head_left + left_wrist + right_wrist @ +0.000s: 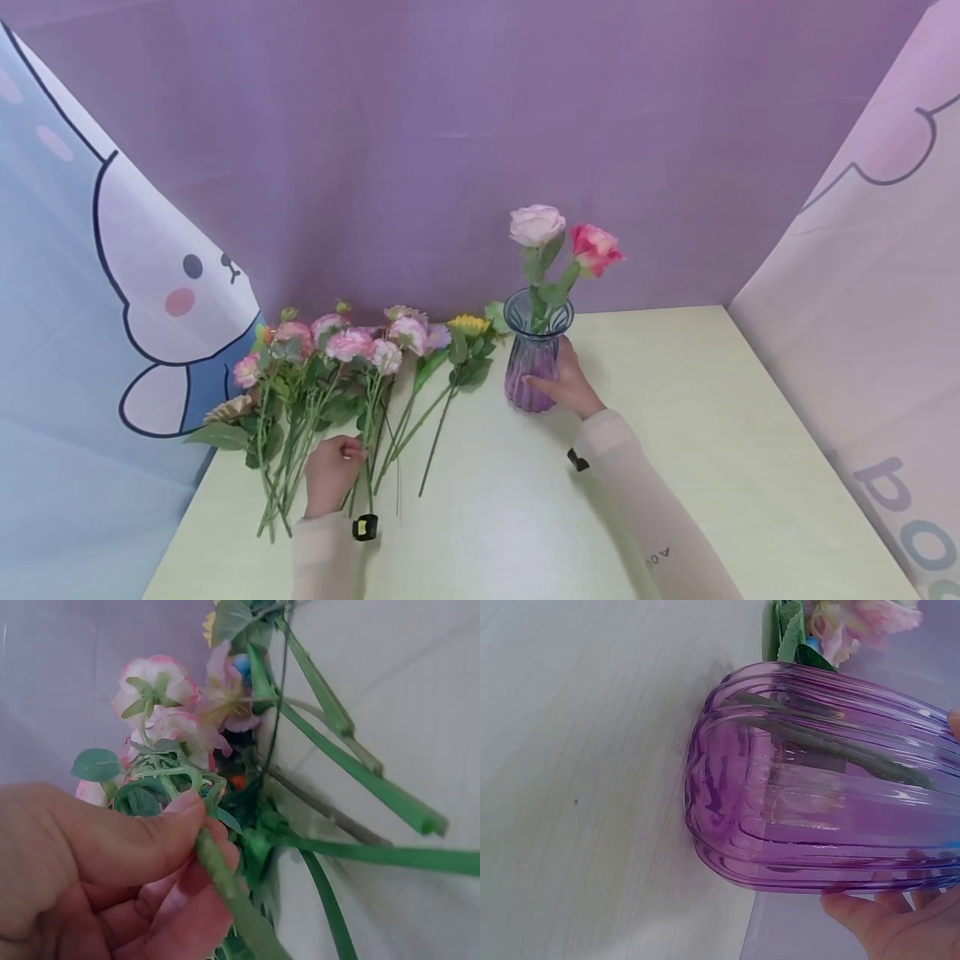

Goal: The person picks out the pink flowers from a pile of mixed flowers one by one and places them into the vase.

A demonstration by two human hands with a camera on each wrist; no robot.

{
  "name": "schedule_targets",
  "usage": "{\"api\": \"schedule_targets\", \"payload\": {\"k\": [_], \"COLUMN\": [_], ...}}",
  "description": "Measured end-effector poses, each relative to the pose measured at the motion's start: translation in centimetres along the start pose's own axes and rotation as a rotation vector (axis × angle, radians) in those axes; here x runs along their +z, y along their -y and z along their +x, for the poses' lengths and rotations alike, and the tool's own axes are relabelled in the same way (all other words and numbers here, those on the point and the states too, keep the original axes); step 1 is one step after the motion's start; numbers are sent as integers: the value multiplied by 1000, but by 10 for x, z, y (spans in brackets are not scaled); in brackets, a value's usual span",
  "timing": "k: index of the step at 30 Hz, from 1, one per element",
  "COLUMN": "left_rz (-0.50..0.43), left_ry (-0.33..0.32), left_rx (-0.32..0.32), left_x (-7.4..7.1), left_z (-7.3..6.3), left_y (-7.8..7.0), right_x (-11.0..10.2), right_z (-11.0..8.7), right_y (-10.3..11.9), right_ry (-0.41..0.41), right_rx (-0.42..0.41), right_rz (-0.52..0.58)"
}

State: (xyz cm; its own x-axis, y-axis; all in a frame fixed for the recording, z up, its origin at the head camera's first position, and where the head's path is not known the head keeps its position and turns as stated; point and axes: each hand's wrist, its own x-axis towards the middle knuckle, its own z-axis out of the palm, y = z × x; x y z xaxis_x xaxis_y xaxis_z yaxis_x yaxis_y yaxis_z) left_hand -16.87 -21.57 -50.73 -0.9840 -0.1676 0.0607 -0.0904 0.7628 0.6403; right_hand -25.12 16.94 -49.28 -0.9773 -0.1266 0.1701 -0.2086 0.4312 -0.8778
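Two roses [537, 225] stand in the vase [522, 367] the right hand [572, 385] grips; the left hand [331, 475] pinches a stem [234, 891]; other flowers [349, 344] lie unplaced.

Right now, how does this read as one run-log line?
left hand: pinches stem | right hand: holds vase | vase: pale flower, pink flower | table: loose flowers

Table [675, 467]: one vase [528, 358], near the far edge, right of the loose flowers; in it, left rose [537, 225] and right rose [596, 248]. Loose flowers [351, 343], along the far edge's left part and round the far left corner, heads far, stems nearer. Left hand [332, 473] at the stems; right hand [573, 387] at the vase's right side. Backdrop [450, 167], behind the far edge.
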Motion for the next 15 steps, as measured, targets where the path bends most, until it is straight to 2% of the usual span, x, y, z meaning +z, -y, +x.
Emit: {"api": "schedule_targets", "payload": {"k": [8,15], "left_rz": [-25,-46], "left_ry": [-20,-67], "left_rx": [30,104], "left_x": [-1,-1], "left_z": [-1,-2], "left_y": [-16,-33], "right_x": [0,0], "right_z": [0,1], "right_y": [-1,0], "right_ry": [-1,-3], "right_rx": [-5,-10], "right_rz": [0,3]}}
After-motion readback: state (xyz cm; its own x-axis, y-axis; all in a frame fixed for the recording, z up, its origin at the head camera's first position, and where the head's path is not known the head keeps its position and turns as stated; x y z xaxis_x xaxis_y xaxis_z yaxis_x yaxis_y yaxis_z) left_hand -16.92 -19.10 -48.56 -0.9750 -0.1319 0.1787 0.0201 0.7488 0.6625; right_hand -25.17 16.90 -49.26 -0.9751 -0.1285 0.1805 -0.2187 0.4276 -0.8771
